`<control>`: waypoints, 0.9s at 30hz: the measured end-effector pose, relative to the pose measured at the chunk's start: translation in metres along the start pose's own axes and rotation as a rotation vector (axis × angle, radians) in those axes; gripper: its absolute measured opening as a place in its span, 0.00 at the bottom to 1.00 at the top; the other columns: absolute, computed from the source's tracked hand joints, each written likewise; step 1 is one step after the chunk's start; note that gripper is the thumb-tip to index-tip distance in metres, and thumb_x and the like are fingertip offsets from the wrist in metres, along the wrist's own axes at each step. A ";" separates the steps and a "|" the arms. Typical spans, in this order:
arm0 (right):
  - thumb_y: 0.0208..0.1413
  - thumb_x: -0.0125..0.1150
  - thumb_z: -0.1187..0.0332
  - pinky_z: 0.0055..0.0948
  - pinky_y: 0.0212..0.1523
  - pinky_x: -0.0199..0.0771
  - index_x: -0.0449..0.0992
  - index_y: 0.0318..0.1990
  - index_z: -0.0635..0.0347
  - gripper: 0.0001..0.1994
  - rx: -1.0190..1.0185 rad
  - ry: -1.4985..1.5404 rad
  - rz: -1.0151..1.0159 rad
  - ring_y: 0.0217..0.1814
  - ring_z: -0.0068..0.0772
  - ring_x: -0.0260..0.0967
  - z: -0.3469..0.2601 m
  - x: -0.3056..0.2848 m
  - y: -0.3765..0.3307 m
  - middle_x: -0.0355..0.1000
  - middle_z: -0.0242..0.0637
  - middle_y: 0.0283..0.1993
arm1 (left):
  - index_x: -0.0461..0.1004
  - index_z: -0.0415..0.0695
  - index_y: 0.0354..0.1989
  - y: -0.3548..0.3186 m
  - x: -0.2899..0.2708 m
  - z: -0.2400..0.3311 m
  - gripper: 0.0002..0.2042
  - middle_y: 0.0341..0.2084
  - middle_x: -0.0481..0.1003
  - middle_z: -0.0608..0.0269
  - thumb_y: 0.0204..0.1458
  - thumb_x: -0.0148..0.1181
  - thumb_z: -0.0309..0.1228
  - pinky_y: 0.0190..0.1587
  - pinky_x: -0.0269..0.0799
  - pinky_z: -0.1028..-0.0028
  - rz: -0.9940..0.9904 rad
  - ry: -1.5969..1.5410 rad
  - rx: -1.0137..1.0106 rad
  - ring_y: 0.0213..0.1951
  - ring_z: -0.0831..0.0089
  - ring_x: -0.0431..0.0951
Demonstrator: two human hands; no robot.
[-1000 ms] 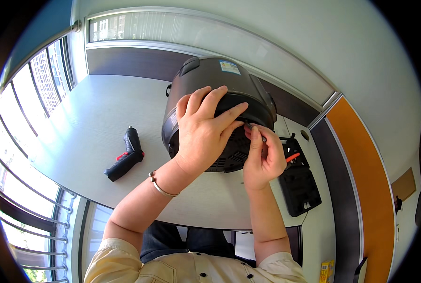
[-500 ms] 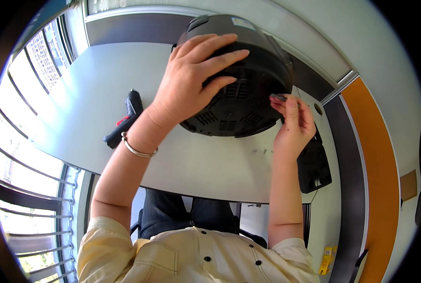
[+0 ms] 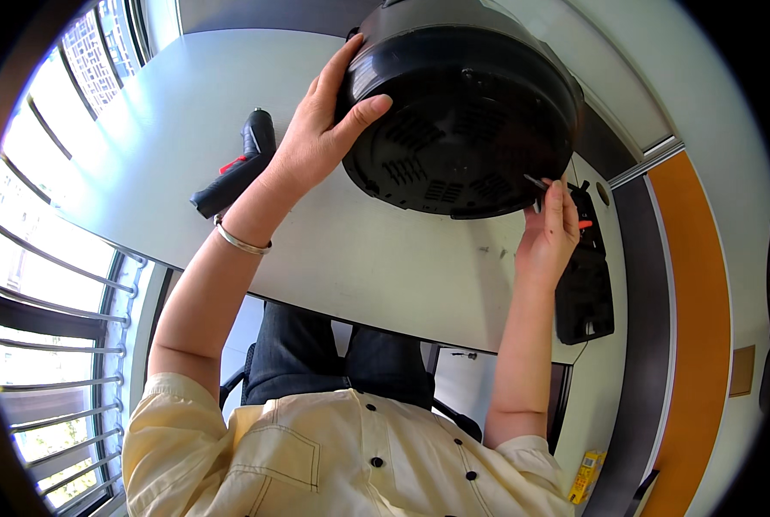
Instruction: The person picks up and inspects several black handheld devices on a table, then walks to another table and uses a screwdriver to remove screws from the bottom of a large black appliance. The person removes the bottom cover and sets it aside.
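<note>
A black rice cooker (image 3: pixel 458 129) is tipped on the table, its vented underside facing me. My left hand (image 3: pixel 324 129) grips its left side, fingers along the outer wall and thumb over the bottom rim. At the lower right of the base, my right hand (image 3: pixel 550 220) pinches a slim grey metal piece (image 3: pixel 536 182) whose tip is close to the underside; whether it touches, I cannot tell. What exactly this piece is, I cannot make out. Left of my left forearm lies a black cordless screwdriver (image 3: pixel 240 168) with a red switch.
An open black tool case (image 3: pixel 585 297) lies right of my right hand, partly behind it. A few tiny dark bits (image 3: pixel 494 252) are on the white table (image 3: pixel 385 267). Beyond the table's right part stands a dark partition (image 3: pixel 639 258). A yellow box (image 3: pixel 587 476) sits at lower right.
The cooker appears higher and further right in the view, which has also shifted. My left hand has slid from across the base to its left side. The right hand still pinches the grey piece.
</note>
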State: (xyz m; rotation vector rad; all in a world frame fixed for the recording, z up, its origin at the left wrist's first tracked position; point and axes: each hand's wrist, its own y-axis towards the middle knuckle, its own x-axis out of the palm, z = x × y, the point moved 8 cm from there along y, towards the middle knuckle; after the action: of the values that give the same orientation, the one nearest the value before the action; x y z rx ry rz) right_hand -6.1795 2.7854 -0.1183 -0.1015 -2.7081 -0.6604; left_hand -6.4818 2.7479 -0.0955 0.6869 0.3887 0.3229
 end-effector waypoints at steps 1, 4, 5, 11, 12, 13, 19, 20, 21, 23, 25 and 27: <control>0.56 0.57 0.67 0.28 0.53 0.63 0.76 0.35 0.64 0.09 0.005 -0.002 0.000 0.55 0.29 0.63 -0.001 0.002 0.000 0.58 0.42 0.63 | 0.50 0.46 0.64 -0.002 0.000 -0.001 0.38 0.57 0.58 0.44 0.51 0.49 0.58 0.60 0.56 0.63 0.022 0.002 -0.008 0.60 0.53 0.59; 0.56 0.57 0.66 0.29 0.53 0.63 0.75 0.35 0.64 0.09 0.018 -0.036 0.011 0.55 0.29 0.63 -0.004 0.012 0.000 0.59 0.42 0.62 | 0.51 0.45 0.63 -0.002 -0.002 -0.004 0.37 0.56 0.60 0.44 0.52 0.46 0.59 0.60 0.56 0.63 0.094 -0.001 -0.032 0.59 0.53 0.60; 0.56 0.58 0.66 0.30 0.53 0.63 0.75 0.35 0.64 0.09 0.023 -0.051 0.016 0.55 0.29 0.63 -0.006 0.015 -0.001 0.60 0.42 0.62 | 0.52 0.45 0.63 0.000 -0.003 -0.005 0.37 0.56 0.61 0.44 0.52 0.45 0.59 0.60 0.56 0.64 0.120 -0.003 -0.041 0.59 0.53 0.60; 0.54 0.60 0.64 0.35 0.51 0.65 0.76 0.34 0.62 0.09 0.042 -0.116 0.056 0.55 0.28 0.63 -0.029 0.027 0.005 0.63 0.40 0.59 | 0.55 0.46 0.61 0.021 -0.009 -0.002 0.38 0.51 0.67 0.46 0.50 0.41 0.64 0.55 0.64 0.64 0.139 0.093 -0.187 0.53 0.55 0.68; 0.54 0.61 0.64 0.35 0.50 0.66 0.76 0.35 0.62 0.09 0.049 -0.121 0.046 0.54 0.28 0.63 -0.031 0.027 0.007 0.65 0.39 0.57 | 0.56 0.47 0.61 0.024 -0.010 -0.001 0.38 0.50 0.68 0.46 0.50 0.40 0.65 0.54 0.65 0.64 0.139 0.107 -0.208 0.51 0.55 0.70; 0.53 0.61 0.64 0.36 0.49 0.66 0.76 0.35 0.61 0.09 0.057 -0.126 0.037 0.54 0.28 0.63 -0.033 0.027 0.008 0.67 0.38 0.55 | 0.56 0.44 0.60 0.027 -0.013 0.004 0.36 0.50 0.68 0.45 0.52 0.42 0.60 0.55 0.63 0.65 0.135 0.083 -0.206 0.52 0.55 0.69; 0.53 0.61 0.64 0.38 0.46 0.69 0.76 0.39 0.62 0.11 0.070 -0.181 0.040 0.50 0.26 0.65 -0.045 0.036 0.012 0.71 0.34 0.44 | 0.59 0.41 0.57 0.043 -0.020 0.025 0.29 0.47 0.69 0.46 0.56 0.44 0.53 0.52 0.62 0.69 0.078 -0.009 -0.249 0.50 0.58 0.69; 0.53 0.61 0.64 0.38 0.45 0.69 0.76 0.39 0.62 0.12 0.074 -0.184 0.038 0.49 0.26 0.65 -0.046 0.037 0.013 0.71 0.34 0.43 | 0.59 0.42 0.57 0.043 -0.020 0.032 0.29 0.47 0.69 0.45 0.56 0.43 0.53 0.52 0.63 0.68 0.065 -0.006 -0.268 0.50 0.57 0.69; 0.53 0.62 0.64 0.39 0.45 0.69 0.75 0.39 0.63 0.12 0.075 -0.193 0.037 0.49 0.26 0.65 -0.048 0.040 0.014 0.71 0.34 0.43 | 0.60 0.42 0.57 0.043 -0.023 0.037 0.29 0.47 0.70 0.45 0.56 0.43 0.54 0.52 0.63 0.68 0.056 0.000 -0.284 0.51 0.55 0.69; 0.53 0.62 0.63 0.39 0.45 0.69 0.75 0.40 0.63 0.13 0.077 -0.211 0.040 0.48 0.26 0.65 -0.052 0.043 0.016 0.72 0.34 0.42 | 0.58 0.45 0.59 0.053 -0.021 0.012 0.36 0.46 0.71 0.46 0.52 0.40 0.62 0.52 0.67 0.65 0.062 0.130 -0.287 0.48 0.55 0.72; 0.53 0.62 0.63 0.39 0.45 0.69 0.75 0.40 0.63 0.13 0.079 -0.222 0.034 0.47 0.25 0.66 -0.053 0.047 0.017 0.72 0.34 0.41 | 0.59 0.46 0.59 0.059 -0.022 0.002 0.39 0.44 0.73 0.48 0.49 0.37 0.66 0.51 0.69 0.65 0.104 0.211 -0.261 0.46 0.55 0.74; 0.53 0.62 0.63 0.39 0.44 0.70 0.75 0.40 0.62 0.13 0.081 -0.230 0.043 0.46 0.25 0.66 -0.054 0.052 0.016 0.72 0.34 0.40 | 0.59 0.46 0.59 0.063 -0.022 -0.004 0.39 0.44 0.73 0.48 0.49 0.37 0.66 0.51 0.69 0.65 0.084 0.206 -0.290 0.46 0.55 0.74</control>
State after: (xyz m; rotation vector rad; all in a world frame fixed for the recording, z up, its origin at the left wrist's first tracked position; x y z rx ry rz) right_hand -6.2081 2.7744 -0.0480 -0.2281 -2.9392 -0.5554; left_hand -6.5129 2.7870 -0.0515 0.3874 0.4979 0.5214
